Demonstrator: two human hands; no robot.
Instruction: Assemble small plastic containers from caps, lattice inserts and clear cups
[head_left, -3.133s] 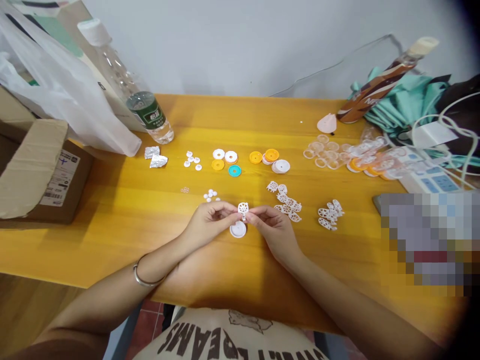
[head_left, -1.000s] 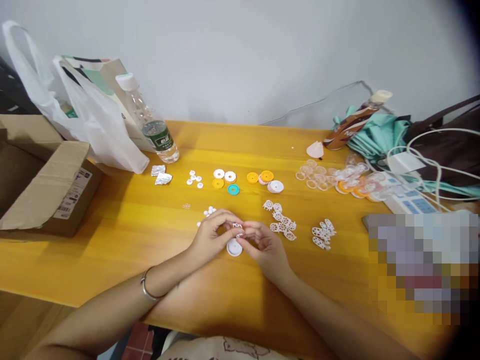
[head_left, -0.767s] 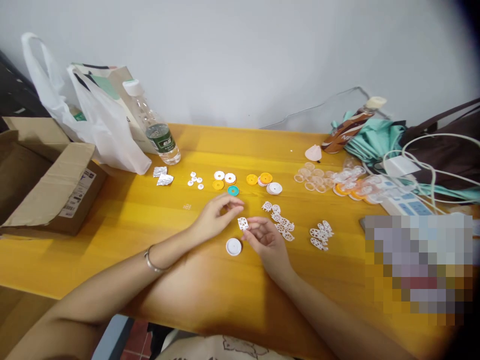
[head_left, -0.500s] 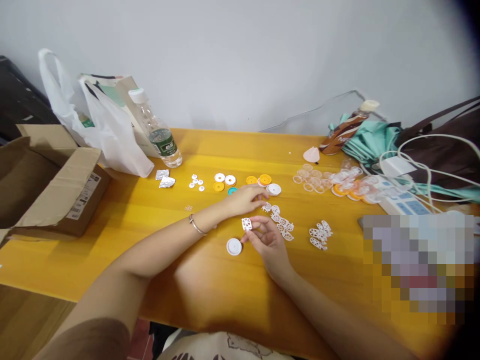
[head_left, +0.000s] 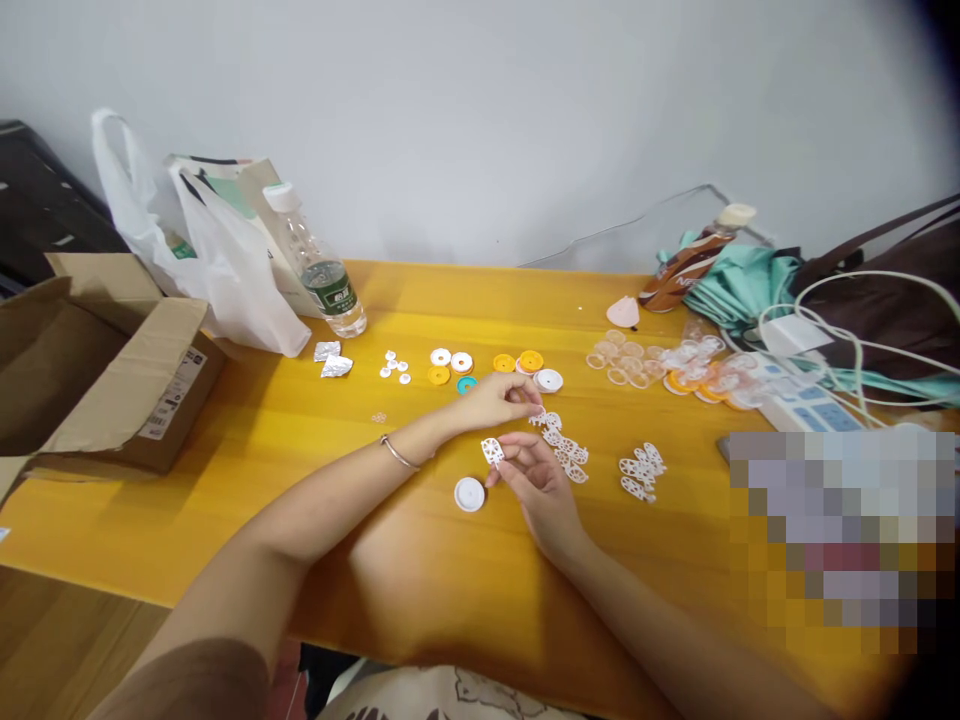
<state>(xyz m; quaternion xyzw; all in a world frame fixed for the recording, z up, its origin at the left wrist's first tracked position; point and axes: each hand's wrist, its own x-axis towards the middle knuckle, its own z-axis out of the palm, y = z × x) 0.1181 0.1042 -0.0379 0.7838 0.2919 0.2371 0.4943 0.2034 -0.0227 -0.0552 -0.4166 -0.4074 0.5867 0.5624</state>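
I have the right hand (head_left: pixel 544 490) with its fingers pinching a white frame (head_left: pixel 492 452), held above the worktop (head_left: pixel 420 600), near the white lid (head_left: pixel 469 494) lying there. Left hand (head_left: pixel 495 402) is at the far end of the frame pile (head_left: pixel 571 448); I can't tell whether its fingers grip a piece. Teal disc (head_left: pixel 464 386) just beyond the left hand, partly hidden. Second pile (head_left: pixel 641 471) sits apart, to the right.
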